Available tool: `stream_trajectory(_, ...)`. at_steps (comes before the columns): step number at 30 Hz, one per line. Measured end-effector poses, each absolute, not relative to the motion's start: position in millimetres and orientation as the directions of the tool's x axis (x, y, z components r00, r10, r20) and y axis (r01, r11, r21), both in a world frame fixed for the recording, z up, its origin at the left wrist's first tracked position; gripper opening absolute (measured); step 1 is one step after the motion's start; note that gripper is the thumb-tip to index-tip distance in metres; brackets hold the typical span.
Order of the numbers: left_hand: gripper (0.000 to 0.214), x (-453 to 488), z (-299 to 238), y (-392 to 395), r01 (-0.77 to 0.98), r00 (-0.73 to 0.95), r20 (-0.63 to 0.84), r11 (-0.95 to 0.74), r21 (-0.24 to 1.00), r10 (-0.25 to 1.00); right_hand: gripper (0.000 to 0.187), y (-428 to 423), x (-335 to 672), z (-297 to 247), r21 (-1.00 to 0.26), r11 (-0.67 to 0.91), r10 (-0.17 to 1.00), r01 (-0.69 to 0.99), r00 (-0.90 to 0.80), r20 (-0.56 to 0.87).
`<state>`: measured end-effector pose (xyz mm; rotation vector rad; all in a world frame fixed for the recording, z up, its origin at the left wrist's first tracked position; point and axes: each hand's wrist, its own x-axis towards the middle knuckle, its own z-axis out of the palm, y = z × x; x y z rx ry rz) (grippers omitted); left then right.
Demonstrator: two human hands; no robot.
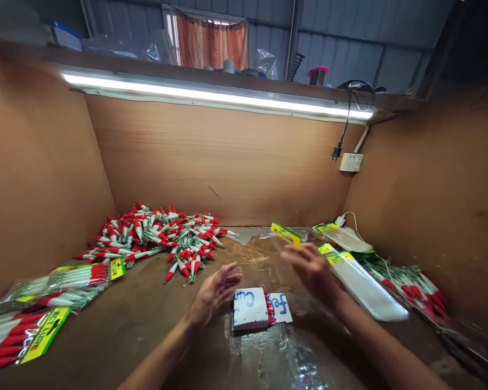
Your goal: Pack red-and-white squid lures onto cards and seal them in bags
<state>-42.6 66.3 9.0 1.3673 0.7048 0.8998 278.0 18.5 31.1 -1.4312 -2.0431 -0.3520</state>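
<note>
My right hand (309,265), smeared by motion, is raised and closed on a clear plastic bag with a yellow-and-green header (285,233). My left hand (218,288) is held just above the table, fingers stretched out, holding nothing. Between and below the hands sits a white folded card holder (250,309) with blue handwriting. Red tips of fishing lures (270,307) stick out of its right side, over another white piece with blue letters (282,310). The holder rests on the table next to strips of clear tape (260,352).
A heap of loose red-and-white lures (158,233) lies at back left. Filled lure packs (32,336) lie at front left. On the right are flat clear bags (368,284) and more lures (415,292). A plug (336,151) dangles near a wall socket (352,162).
</note>
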Motion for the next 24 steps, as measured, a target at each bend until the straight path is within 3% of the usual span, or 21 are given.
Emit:
stream_trajectory(3,0.076,-43,20,53,-0.264,0.613,-0.130,0.357,0.896,0.779,0.040,-2,217,22,0.014,0.732,0.553,0.681,-0.607,0.570)
stream_trajectory(6,0.056,-43,22,43,-0.165,0.716,-0.199,0.440,0.883,0.669,0.048,-15,186,16,0.009,0.845,0.457,0.535,-0.730,0.508)
stream_trajectory(9,0.041,-45,13,51,-0.065,0.587,-0.164,0.248,0.966,0.793,0.058,-15,181,11,-0.116,0.740,0.590,0.663,-0.557,0.585)
stream_trajectory(12,0.053,-55,5,75,0.129,0.362,0.005,-0.056,0.990,0.932,0.074,-12,178,0,-0.251,0.613,0.728,0.749,-0.411,0.549)
stream_trajectory(16,0.059,-73,9,98,0.235,0.302,0.149,-0.225,0.946,0.942,0.098,-12,167,-15,-0.310,0.640,0.766,0.703,-0.556,0.323)
stream_trajectory(20,0.049,-83,18,97,0.303,0.357,0.258,-0.373,0.877,0.898,0.086,-10,170,-3,-0.378,0.619,0.784,0.689,-0.567,0.252)
stream_trajectory(24,0.046,-87,19,95,0.342,0.417,0.289,-0.443,0.828,0.862,0.089,-9,198,24,-0.465,0.701,0.663,0.541,-0.735,0.144)
